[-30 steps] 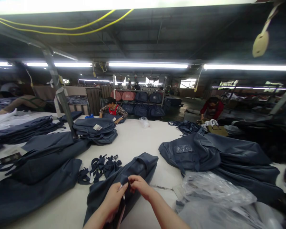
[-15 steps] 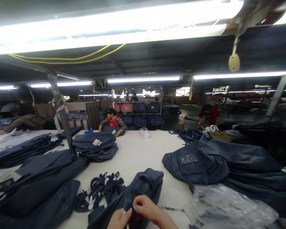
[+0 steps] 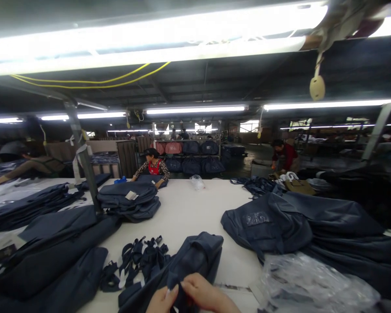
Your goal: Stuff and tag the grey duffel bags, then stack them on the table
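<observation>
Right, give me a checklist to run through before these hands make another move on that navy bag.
1. Left hand on the navy bag: ok, pinching it at the near part.
2. Right hand holding firmly: cannot tell, its grip is hidden.
3. Bag supported: ok, lying on the white table.
4. Strap pile away from both hands: ok, beyond the left hand.
5. Clear plastic away from both hands: ok, off to the right.
6. Bag's closure checked: cannot tell, not visible.

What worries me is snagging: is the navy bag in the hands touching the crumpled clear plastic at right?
Apart. The head view shows pale tabletop between the navy bag and the crumpled clear plastic.
</observation>
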Demonstrator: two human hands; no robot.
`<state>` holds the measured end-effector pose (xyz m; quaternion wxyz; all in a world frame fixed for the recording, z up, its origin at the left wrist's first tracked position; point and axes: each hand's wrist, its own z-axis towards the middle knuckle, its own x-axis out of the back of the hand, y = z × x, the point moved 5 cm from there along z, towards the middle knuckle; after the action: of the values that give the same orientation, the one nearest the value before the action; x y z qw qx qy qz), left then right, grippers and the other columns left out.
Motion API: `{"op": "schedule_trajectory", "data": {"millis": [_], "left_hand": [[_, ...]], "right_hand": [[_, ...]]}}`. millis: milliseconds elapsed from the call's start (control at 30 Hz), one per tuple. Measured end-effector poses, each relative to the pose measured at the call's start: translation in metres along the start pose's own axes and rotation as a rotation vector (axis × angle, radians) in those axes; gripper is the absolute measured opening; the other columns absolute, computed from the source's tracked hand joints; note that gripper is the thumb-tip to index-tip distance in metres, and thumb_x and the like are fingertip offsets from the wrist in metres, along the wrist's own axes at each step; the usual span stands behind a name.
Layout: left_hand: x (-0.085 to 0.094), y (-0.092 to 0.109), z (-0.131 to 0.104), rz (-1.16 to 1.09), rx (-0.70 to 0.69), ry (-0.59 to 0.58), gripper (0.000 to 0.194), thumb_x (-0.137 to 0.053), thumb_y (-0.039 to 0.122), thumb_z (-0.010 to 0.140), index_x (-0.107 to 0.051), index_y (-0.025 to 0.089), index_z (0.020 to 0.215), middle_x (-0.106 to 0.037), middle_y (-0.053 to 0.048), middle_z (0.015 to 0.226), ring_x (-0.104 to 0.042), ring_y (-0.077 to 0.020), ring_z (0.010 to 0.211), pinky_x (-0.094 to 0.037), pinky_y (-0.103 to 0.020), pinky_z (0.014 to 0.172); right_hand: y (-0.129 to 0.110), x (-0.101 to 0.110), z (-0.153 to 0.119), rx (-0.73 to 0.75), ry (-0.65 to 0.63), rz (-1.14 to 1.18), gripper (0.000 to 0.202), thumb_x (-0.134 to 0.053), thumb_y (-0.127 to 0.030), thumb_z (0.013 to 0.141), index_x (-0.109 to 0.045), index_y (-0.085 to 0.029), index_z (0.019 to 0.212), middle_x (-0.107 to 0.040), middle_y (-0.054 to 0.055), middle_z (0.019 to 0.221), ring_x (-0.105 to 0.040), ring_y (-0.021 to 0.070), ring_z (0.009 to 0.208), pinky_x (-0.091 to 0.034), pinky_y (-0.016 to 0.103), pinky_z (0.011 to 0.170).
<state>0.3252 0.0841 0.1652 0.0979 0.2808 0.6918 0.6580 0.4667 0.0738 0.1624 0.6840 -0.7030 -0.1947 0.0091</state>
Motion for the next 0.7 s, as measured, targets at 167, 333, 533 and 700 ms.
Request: {"op": "schedule_trajectory", "data": {"millis": [167,333,533,700], "left_hand": [[0.014,0.007,-0.005,0.17,0.02,0.156,0.069,-0.033,0.084,0.072,-0.058,0.019,0.064,-0.066,-0.007,0.071,-0.06,-0.0248,0.075,-0.046,-0.031,0.068],[0.02,0.018,-0.007,0.652,0.13,0.231,0.051,-0.033,0.051,0.092,-0.062,0.016,0.068,-0.069,-0.01,0.073,-0.064,-0.0227,0.074,-0.043,-0.028,0.068],[0.02,0.004,0.002,0.627,0.275,0.28,0.041,-0.044,0.047,0.089,-0.064,0.016,0.07,-0.071,-0.014,0.082,-0.064,-0.0233,0.083,-0.041,-0.028,0.072],[0.026,-0.002,0.003,0.475,0.322,0.37,0.038,-0.045,0.042,0.089,-0.061,0.015,0.067,-0.07,-0.016,0.084,-0.064,-0.0231,0.085,-0.04,-0.028,0.07]], "right_hand": [[0.007,0.014,-0.01,0.145,0.229,0.744,0.04,-0.065,-0.05,0.074,-0.048,-0.018,0.056,-0.047,0.0,0.064,-0.05,0.0143,0.068,-0.046,0.033,0.079],[0.016,0.029,-0.032,0.056,0.266,0.9,0.042,-0.058,-0.057,0.078,-0.048,-0.021,0.058,-0.015,-0.01,0.045,-0.017,0.008,0.043,-0.048,0.035,0.072],[-0.041,0.003,-0.07,0.07,-0.108,0.114,0.06,-0.062,-0.054,0.079,-0.055,-0.024,0.131,-0.041,-0.007,0.057,-0.034,0.0091,0.051,-0.034,0.024,0.056],[-0.056,-0.044,-0.106,0.113,-0.188,-0.42,0.075,-0.067,-0.052,0.077,-0.04,-0.029,0.143,-0.063,-0.001,0.07,-0.057,0.0169,0.064,-0.042,0.027,0.066]]}}
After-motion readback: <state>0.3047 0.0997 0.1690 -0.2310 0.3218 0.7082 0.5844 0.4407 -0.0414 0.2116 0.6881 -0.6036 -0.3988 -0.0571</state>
